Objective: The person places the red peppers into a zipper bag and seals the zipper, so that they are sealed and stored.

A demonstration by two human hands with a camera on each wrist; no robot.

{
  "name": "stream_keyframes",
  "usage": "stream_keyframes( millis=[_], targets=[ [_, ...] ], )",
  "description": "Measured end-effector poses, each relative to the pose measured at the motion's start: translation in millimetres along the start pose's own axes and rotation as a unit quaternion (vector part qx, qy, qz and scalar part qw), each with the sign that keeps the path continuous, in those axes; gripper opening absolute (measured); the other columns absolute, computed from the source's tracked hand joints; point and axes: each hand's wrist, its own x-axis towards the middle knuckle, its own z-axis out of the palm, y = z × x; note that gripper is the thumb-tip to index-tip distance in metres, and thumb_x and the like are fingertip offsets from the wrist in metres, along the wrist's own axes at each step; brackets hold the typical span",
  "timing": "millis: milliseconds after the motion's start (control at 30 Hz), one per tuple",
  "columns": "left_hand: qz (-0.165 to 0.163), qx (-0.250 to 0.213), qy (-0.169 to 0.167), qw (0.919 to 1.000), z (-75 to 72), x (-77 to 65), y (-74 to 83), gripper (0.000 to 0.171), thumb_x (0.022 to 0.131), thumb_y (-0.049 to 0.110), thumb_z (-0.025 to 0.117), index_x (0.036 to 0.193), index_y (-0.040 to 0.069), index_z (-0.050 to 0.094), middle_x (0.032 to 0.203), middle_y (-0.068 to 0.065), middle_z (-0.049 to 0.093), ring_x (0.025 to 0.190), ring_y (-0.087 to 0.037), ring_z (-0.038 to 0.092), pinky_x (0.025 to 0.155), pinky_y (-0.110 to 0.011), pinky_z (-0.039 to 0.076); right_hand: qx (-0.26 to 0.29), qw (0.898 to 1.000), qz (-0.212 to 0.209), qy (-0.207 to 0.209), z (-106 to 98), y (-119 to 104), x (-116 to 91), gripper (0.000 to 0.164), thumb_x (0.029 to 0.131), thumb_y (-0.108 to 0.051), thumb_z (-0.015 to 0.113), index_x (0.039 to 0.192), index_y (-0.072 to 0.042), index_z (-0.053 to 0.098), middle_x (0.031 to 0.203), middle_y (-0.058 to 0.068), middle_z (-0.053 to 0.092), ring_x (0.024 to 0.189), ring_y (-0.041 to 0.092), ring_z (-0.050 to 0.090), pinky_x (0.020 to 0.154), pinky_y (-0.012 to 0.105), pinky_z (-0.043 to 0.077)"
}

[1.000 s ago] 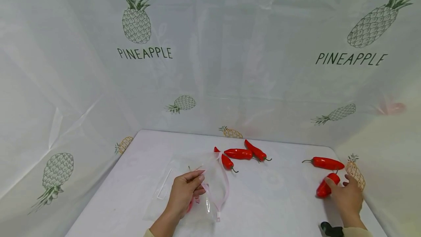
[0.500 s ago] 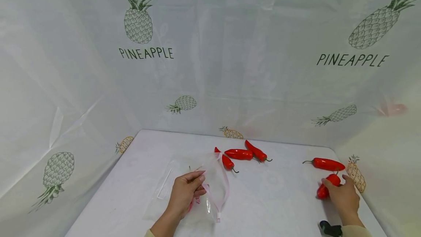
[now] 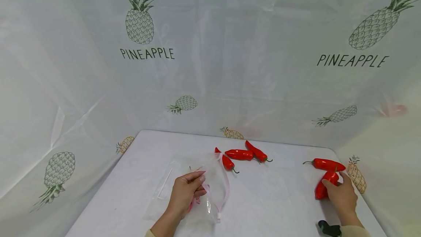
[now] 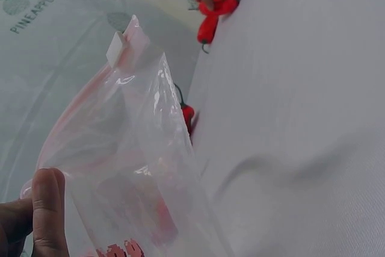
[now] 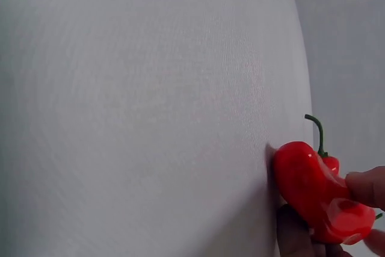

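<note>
My left hand (image 3: 185, 193) pinches the rim of a clear zip bag (image 3: 215, 185) with a pink edge, between thumb and fingers. The bag's mouth gapes to the right, and its white slider (image 4: 116, 49) shows in the left wrist view. A blurred reddish shape shows through the plastic. Over at the table's right side, my right hand (image 3: 343, 195) grips a red chili pepper (image 3: 323, 189), thumb on one side and fingers on the other, as the right wrist view confirms. Just behind it lies another red chili pepper (image 3: 329, 164) with a green stem.
Further red chili peppers (image 3: 239, 154) lie together at the back middle of the white table (image 3: 269, 207), partly behind the bag. A dark object (image 3: 329, 228) sits by the right wrist. A pineapple-print sheet (image 3: 250, 57) encloses the back and sides.
The pepper in my right hand has turned and shifted a little, with the fingers adjusting round it. My left hand and the bag stay put.
</note>
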Motion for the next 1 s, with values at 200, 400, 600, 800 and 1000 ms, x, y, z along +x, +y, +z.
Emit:
stream_keyframes(
  millis=[200, 400, 600, 800, 1000],
  targets=[
    [0.000, -0.001, -0.001, 1.0000, -0.4, -0.7, 0.3, 0.034, 0.099, 0.010, 0.075, 0.127, -0.008, 0.071, 0.094, -0.012, 0.068, 0.069, -0.010, 0.068, 0.070, -0.026, 0.066, 0.024, 0.999, -0.018, 0.012, 2, -6, -5, 0.078, 0.107, -0.021, 0.057, 0.168, -0.003, 0.011, 0.158, 0.041, 0.032, 0.139, 0.060, 0.037, 0.107, 0.071, 0.047],
    [0.000, -0.001, -0.002, 1.0000, -0.5, -1.3, 1.1, 0.034, 0.099, 0.011, 0.075, 0.127, -0.008, 0.071, 0.096, -0.012, 0.068, 0.069, -0.010, 0.067, 0.071, -0.026, 0.066, 0.048, 0.998, -0.036, 0.019, 5, -11, -9, 0.077, 0.107, -0.018, 0.059, 0.168, -0.006, 0.014, 0.159, 0.040, 0.031, 0.135, 0.060, 0.042, 0.101, 0.069, 0.050],
    [0.000, -0.002, -0.002, 1.0000, -0.3, -1.5, 1.6, 0.034, 0.099, 0.010, 0.075, 0.127, -0.008, 0.071, 0.096, -0.012, 0.069, 0.069, -0.010, 0.067, 0.071, -0.026, 0.066, 0.061, 0.996, -0.069, 0.023, 8, -14, -13, 0.076, 0.105, -0.015, 0.061, 0.167, -0.005, 0.017, 0.156, 0.041, 0.035, 0.132, 0.059, 0.045, 0.087, 0.065, 0.059],
    [0.001, -0.004, -0.004, 1.0000, -0.6, -1.9, 1.7, 0.034, 0.099, 0.010, 0.074, 0.128, -0.008, 0.070, 0.095, -0.011, 0.068, 0.069, -0.010, 0.067, 0.071, -0.026, 0.066, 0.077, 0.990, -0.115, 0.011, 8, -18, -21, 0.072, 0.105, -0.015, 0.062, 0.165, -0.007, 0.023, 0.155, 0.039, 0.041, 0.133, 0.057, 0.048, 0.088, 0.063, 0.062],
    [0.001, -0.003, -0.003, 1.0000, -0.8, -1.3, 1.3, 0.031, 0.100, 0.007, 0.072, 0.128, -0.007, 0.071, 0.094, -0.010, 0.069, 0.069, -0.010, 0.067, 0.071, -0.026, 0.066, 0.089, 0.985, -0.145, 0.007, 12, -25, -31, 0.069, 0.105, -0.013, 0.062, 0.164, -0.008, 0.026, 0.155, 0.037, 0.042, 0.133, 0.055, 0.050, 0.069, 0.039, 0.067]
  ],
)
